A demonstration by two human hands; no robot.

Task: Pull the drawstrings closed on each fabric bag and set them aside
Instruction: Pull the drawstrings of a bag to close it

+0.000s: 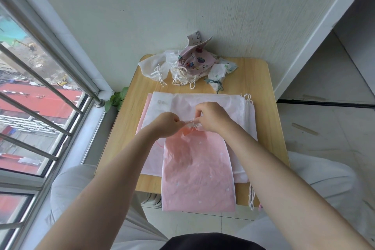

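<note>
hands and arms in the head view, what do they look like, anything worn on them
Both the left hand and the right hand are bare, with no gloves, rings, watch or bracelet showing. Both forearms are uncovered as far as the frame shows; no sleeves in view.

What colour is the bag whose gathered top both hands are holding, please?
Pale pink with small white spots, the bag shows best in the head view.

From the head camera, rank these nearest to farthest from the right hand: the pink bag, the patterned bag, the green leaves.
1. Pink bag: its gathered top is held in the right hand.
2. Patterned bag: straight ahead at the table's far edge.
3. Green leaves: off the table's left side, by the window.
</note>
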